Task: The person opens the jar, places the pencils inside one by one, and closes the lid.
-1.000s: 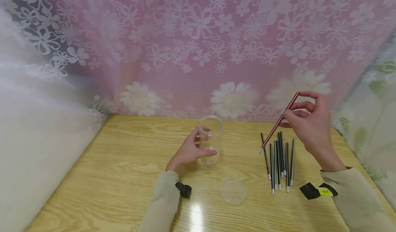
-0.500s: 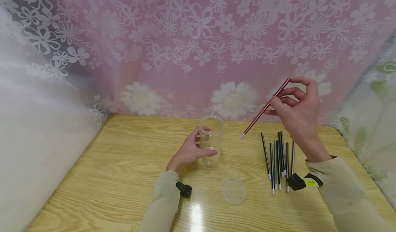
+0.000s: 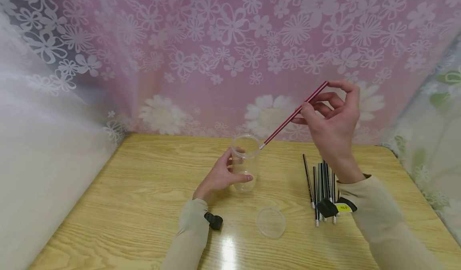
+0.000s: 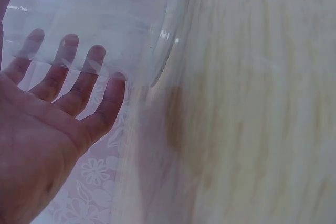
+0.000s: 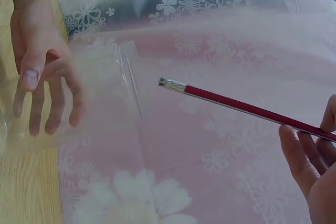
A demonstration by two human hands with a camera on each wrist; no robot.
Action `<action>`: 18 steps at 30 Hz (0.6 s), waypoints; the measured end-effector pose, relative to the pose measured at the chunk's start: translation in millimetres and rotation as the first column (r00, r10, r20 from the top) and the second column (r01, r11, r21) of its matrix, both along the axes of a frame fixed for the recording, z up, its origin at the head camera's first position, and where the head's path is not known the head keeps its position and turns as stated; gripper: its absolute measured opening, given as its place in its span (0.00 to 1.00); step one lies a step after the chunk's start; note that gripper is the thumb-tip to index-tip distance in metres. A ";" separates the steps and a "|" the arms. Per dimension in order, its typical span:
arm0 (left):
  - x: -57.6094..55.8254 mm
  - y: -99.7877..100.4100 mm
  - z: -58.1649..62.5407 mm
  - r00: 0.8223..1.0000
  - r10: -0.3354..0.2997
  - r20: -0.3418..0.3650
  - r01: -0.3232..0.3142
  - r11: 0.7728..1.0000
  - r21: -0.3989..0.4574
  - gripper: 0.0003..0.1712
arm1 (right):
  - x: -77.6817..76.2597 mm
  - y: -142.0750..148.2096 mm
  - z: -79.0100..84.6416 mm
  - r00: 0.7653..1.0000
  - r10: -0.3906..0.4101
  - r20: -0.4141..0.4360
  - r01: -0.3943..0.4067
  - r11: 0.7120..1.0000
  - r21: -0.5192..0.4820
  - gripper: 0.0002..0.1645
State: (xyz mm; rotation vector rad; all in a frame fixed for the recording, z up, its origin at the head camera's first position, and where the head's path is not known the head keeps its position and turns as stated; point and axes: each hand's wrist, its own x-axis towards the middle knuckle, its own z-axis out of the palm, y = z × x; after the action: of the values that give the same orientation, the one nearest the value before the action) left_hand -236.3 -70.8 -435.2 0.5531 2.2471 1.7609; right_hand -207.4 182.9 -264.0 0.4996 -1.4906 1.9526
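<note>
My left hand (image 3: 223,172) grips a clear plastic jar (image 3: 248,164) that stands upright on the table, its thumb across the front and its fingers round the back. The jar's mouth is uncovered and nothing shows inside it. In the left wrist view several fingers (image 4: 94,59) curl against the clear wall. My right hand (image 3: 335,122) pinches a red striped pencil (image 3: 288,120), held slanting in the air. Its silvery lower end points down-left, right beside the jar's rim in the head view. In the right wrist view that end of the pencil (image 5: 231,99) faces the jar's mouth.
Several dark pencils (image 3: 307,180) lie side by side on the right of the wooden table (image 3: 144,206), partly hidden by my right wrist. A clear round lid (image 3: 271,223) lies flat in front of the jar. A pink flowered curtain (image 3: 201,62) hangs behind.
My right hand has carried the red pencil left and upward, away from the other pencils to the jar's rim, and the pencil leans flatter. The left hand and jar stay put.
</note>
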 end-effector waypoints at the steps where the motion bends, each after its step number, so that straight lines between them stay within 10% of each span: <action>1: -0.3 0.3 -0.4 1.000 -0.001 0.001 0.001 1.000 0.001 0.43 | -1.3 -2.3 -0.1 1.000 0.002 -0.013 -0.002 1.000 -0.010 0.33; 18: -3.5 0.9 -3.4 0.999 -0.024 -0.021 0.024 1.000 -0.005 0.37 | -14.7 -27.7 -15.5 1.000 0.003 0.004 -0.004 0.985 0.171 0.33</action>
State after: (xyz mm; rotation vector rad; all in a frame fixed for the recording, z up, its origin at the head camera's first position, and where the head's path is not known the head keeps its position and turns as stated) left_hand -239.7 -69.9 -438.6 0.5976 2.2487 1.7459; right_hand -222.1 155.3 -279.4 0.5733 -1.6691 1.8379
